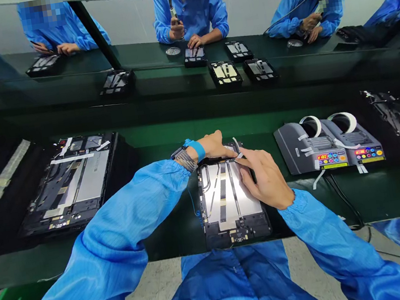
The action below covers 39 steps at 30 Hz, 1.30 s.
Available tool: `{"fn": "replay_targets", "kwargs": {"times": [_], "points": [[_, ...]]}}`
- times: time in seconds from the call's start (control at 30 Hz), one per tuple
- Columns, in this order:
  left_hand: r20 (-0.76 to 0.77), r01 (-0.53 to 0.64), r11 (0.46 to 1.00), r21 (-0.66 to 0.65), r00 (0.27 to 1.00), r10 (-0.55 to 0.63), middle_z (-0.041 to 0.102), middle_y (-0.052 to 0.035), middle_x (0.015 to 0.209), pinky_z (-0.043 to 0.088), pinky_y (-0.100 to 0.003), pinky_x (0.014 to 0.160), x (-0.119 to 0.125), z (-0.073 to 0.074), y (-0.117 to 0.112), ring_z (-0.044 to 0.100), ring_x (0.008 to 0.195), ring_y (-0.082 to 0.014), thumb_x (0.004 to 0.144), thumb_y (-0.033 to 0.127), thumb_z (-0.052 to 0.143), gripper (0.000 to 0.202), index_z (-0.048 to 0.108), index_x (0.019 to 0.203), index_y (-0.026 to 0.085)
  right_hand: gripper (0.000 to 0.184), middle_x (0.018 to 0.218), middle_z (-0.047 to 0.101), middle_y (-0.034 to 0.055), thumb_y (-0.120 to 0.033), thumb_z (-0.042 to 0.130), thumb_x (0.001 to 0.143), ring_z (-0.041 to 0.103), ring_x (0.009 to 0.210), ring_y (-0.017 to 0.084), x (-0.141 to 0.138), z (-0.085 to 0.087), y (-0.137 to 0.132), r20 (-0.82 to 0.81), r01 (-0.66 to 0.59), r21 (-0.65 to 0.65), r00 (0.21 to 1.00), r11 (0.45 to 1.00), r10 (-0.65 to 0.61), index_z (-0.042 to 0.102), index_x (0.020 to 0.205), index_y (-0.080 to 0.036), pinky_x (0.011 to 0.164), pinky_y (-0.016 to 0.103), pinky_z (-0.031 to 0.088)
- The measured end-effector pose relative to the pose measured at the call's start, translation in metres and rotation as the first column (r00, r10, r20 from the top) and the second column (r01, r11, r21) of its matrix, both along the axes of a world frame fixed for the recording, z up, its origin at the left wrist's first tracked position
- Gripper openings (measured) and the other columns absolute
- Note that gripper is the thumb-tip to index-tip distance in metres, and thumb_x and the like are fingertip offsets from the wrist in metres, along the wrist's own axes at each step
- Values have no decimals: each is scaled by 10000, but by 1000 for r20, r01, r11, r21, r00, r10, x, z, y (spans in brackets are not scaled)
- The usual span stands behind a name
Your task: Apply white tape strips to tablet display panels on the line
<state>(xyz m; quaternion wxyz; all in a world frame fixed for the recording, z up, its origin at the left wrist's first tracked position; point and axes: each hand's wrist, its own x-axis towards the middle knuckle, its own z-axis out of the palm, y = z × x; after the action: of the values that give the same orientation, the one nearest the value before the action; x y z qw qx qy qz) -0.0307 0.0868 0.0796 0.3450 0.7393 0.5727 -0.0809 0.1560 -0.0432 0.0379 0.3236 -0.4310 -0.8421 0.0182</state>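
Note:
An opened tablet [230,200] with silver plates and black cables lies on the green bench in front of me. My left hand [212,145] rests closed on its far edge, fingers pressed down at the top corner. My right hand [264,175] lies over the tablet's right side and pinches a pair of tweezers [237,147], whose tips point at the top edge near my left fingers. Both sleeves are blue; a watch and a blue strap sit on my left wrist.
A second opened tablet [73,181] lies on a dark tray to the left. Two tape dispensers [329,143] with coloured buttons stand to the right, cables trailing off the bench edge. Across the bench, several people in blue coats work on more tablets [225,73].

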Motion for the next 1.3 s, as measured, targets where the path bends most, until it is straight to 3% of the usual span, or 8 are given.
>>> {"fn": "replay_targets", "kwargs": {"times": [0.1,0.3,0.47,0.57,0.67,0.8,0.93,1.3], "points": [[33,3,1000,-7,999,-2,645,-197,1458,556,-370,894,-1,-3,2,695,1205,-332,713,707,772,1020,435,1517,179,636,1257,745,170,-142,495,1004,646,1191,347,-1,1,-1,45,-13,44,999,999,11,334,1618,-173,1035,574,491],[117,9,1000,18,993,-11,657,-144,1475,537,-364,964,-6,-3,5,680,1265,-325,751,673,757,906,480,1487,222,605,1279,741,158,-182,507,1003,645,1200,339,3,-4,2,-30,4,-48,1000,999,-6,355,1589,-186,1025,558,496],[269,-66,991,116,962,32,575,-138,1568,508,-313,1041,-22,11,-2,621,1361,-283,849,596,691,774,490,1478,192,585,1266,768,147,-172,498,1008,660,1167,331,4,-7,5,-78,90,-14,993,996,-91,361,1577,-180,1030,559,485],[299,-66,976,206,954,1,555,-121,1574,467,-354,1120,-34,21,-16,565,1403,-274,904,582,640,694,496,1473,212,574,1288,765,156,-159,493,1005,653,1204,333,3,-7,6,-37,85,-4,996,996,-85,386,1569,-170,1051,564,475],[292,-29,922,385,952,-92,629,-94,1453,426,-415,1162,-36,24,-33,528,1384,-287,944,471,620,476,602,1353,229,560,1277,771,154,-158,481,1010,650,1247,330,4,-6,7,-18,80,-9,997,997,-80,400,1565,-173,1087,582,456],[203,141,817,559,932,-300,694,-94,1163,441,-436,1082,-17,17,-43,552,1217,-298,923,235,610,140,735,984,216,554,1203,794,139,-193,487,1024,673,1222,343,7,-8,6,-87,118,-15,989,993,-119,391,1570,-177,1063,611,475],[121,293,796,530,903,-413,693,-89,1073,445,-428,987,2,9,-37,571,1108,-292,911,206,627,122,745,879,211,541,1196,788,141,-176,485,1026,661,1257,342,10,-10,3,-166,159,14,974,987,-155,407,1561,-179,1055,604,485],[148,281,835,473,909,-389,711,-70,1051,446,-399,979,7,1,-29,605,1067,-267,886,199,645,103,721,817,198,478,1166,753,164,-123,467,984,656,1088,325,8,-4,19,-1,34,26,999,999,-34,556,1453,-149,955,525,521]]}}
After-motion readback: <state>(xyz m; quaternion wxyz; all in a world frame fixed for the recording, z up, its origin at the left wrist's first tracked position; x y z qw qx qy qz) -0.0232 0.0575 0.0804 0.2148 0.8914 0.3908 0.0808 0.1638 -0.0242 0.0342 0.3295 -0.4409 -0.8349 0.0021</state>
